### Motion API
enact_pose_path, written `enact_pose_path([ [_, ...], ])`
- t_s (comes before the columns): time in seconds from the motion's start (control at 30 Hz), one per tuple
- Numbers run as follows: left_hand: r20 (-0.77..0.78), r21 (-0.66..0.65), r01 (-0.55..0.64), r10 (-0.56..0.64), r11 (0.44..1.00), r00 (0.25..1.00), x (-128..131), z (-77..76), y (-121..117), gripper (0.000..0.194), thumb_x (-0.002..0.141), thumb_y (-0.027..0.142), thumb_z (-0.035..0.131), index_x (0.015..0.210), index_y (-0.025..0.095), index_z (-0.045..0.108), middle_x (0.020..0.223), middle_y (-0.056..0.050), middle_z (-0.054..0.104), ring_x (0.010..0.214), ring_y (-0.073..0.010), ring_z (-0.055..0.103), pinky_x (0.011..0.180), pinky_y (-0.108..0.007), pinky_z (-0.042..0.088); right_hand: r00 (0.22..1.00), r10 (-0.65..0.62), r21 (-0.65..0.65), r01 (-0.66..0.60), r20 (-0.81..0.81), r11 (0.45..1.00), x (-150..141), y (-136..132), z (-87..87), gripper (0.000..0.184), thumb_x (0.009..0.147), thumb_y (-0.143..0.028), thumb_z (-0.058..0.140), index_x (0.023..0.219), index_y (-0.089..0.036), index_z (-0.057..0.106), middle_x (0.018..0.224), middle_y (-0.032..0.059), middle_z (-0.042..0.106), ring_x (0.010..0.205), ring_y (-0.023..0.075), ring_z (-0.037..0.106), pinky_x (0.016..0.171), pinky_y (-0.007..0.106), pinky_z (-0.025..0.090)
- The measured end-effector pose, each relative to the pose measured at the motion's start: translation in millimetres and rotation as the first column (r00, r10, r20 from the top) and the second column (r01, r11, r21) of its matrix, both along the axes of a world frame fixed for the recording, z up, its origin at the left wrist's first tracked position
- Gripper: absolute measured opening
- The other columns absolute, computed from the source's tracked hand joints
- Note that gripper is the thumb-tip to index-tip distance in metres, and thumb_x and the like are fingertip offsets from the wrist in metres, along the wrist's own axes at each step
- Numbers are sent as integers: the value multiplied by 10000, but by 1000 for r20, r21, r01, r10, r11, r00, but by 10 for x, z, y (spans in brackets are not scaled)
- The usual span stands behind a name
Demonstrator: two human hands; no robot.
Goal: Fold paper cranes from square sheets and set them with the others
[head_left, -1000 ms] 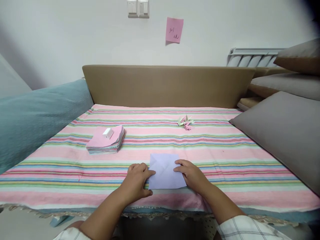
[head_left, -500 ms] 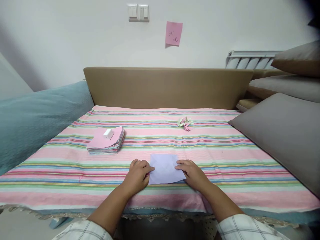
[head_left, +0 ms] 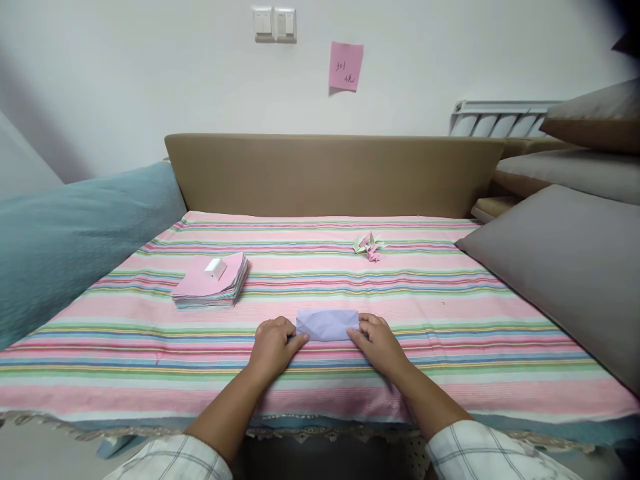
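Note:
A purple sheet of paper (head_left: 327, 325) shows as a narrow, wide strip, folded over, between my two hands on the striped cloth. My left hand (head_left: 276, 343) pinches its left end, thumb at the near edge and fingers curled behind. At the right end, my right hand (head_left: 376, 339) grips the paper in the same way, thumb on top near the lower corner. Faint creases cross the paper's surface. Parts of the fingers are hidden behind the paper.
To the left lies a stack of coloured paper (head_left: 210, 283) with a small white block (head_left: 215, 268) on top. Folded paper pieces (head_left: 370, 247), pink and pale green, sit farther back. Grey cushions (head_left: 565, 267) line the right side, a blue-green cushion (head_left: 90, 240) the left.
The purple paper was a taller, roughly square sheet; its near part has been folded up and away, making a strip. Both hands now grip its ends with thumbs along the near edge.

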State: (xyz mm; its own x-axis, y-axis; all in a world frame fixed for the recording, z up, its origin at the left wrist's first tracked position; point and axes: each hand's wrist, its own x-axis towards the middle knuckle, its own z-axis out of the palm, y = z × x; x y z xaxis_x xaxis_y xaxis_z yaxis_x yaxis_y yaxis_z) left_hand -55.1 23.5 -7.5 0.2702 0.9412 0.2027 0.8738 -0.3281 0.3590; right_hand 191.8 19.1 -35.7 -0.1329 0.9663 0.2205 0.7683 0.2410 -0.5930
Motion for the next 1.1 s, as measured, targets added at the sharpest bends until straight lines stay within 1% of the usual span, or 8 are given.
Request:
enact_pose_path([
  [0.4, -50, -74, -83, 79, 994, 996, 45, 28, 17, 297, 733, 381, 590, 527, 172, 547, 772, -9, 582, 771, -172, 542, 718, -310, 325, 996, -87, -25, 87, 27, 996, -83, 11, 25, 282, 761, -337, 576, 522, -197, 523, 1045, 89, 582, 1000, 249, 492, 864, 401, 403],
  [0.6, -88, 50, -120, 124, 991, 988, 69, 13, -45, 190, 685, 358, 642, 718, 192, 557, 764, -17, 573, 783, -204, 538, 760, -351, 367, 995, -93, -7, 94, 46, 996, -93, 18, 14, 273, 745, -322, 588, 512, -200, 512, 1024, 86, 585, 986, 249, 495, 852, 403, 410],
  [0.67, -76, 143, -51, 63, 988, 995, 89, -13, -82, 177, 711, 290, 634, 853, 204, 572, 942, -48, 611, 939, -237, 537, 904, -429, 331, 994, -93, -11, 94, 50, 996, -94, 17, 15, 274, 744, -324, 590, 513, -199, 511, 1029, 90, 586, 988, 251, 493, 857, 404, 408],
  [0.73, -106, 209, 106, -85, 972, 991, 113, -59, -106, 227, 777, 191, 566, 1000, 233, 576, 1200, -64, 559, 1151, -253, 457, 1028, -482, 218, 994, -91, -11, 92, 56, 996, -94, 15, 19, 277, 744, -329, 591, 514, -198, 511, 1033, 91, 585, 988, 253, 491, 859, 407, 408],
  [0.8, -171, 202, 278, -246, 939, 954, 134, -112, -111, 339, 834, 119, 482, 1132, 266, 547, 1362, -53, 444, 1279, -246, 346, 1066, -479, 187, 994, -88, -4, 89, 59, 996, -94, 12, 23, 275, 744, -332, 591, 517, -199, 514, 1031, 88, 585, 981, 251, 491, 861, 408, 408],
  [0.87, -216, 136, 403, -370, 905, 904, 148, -156, -103, 392, 865, 116, 450, 1204, 302, 515, 1399, -39, 405, 1301, -236, 327, 1069, -464, 222, 994, -90, -3, 90, 61, 996, -94, 10, 27, 273, 744, -336, 591, 520, -199, 517, 1029, 85, 585, 976, 249, 490, 866, 405, 406],
  [1.0, -215, 18, 463, -449, 886, 867, 163, -176, -102, 397, 886, 157, 449, 1223, 360, 505, 1351, -10, 470, 1262, -219, 401, 1046, -432, 308, 994, -88, -23, 89, 68, 996, -94, 11, 33, 273, 749, -339, 584, 524, -198, 520, 1041, 87, 581, 976, 249, 486, 868, 401, 404],
  [1.1, -214, 13, 452, -439, 892, 873, 180, -151, -142, 412, 864, 129, 457, 1225, 317, 519, 1339, -46, 483, 1254, -253, 409, 1031, -461, 328, 994, -82, -31, 84, 77, 996, -94, 15, 40, 270, 752, -333, 581, 526, -197, 524, 1046, 87, 578, 976, 245, 487, 862, 391, 402],
])
